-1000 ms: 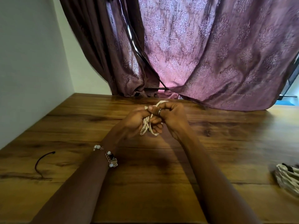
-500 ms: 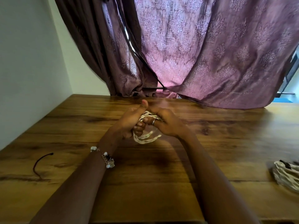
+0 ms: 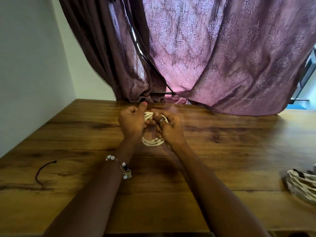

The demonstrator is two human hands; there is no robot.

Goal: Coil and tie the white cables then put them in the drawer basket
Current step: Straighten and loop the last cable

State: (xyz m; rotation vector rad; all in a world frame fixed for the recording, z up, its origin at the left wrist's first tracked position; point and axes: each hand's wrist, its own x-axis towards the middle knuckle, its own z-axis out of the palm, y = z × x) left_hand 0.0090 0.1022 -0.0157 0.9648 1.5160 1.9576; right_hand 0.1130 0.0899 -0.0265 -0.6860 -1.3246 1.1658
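A coiled white cable hangs as a small loop between both my hands, above the middle of the wooden table. My left hand grips the coil's left side with curled fingers and the thumb raised. My right hand, with a ring on one finger, pinches the coil's upper right part. The top of the coil shows between the two thumbs; the rest sits behind my fingers. At the right edge lies a bundle of white cables with a dark tie on it.
A short dark tie lies on the table at the left. Purple curtains hang along the table's far edge, and a white wall closes off the left side.
The hands have spread slightly apart and the coil has opened from a tight bunch into a round loop hanging lower between them.
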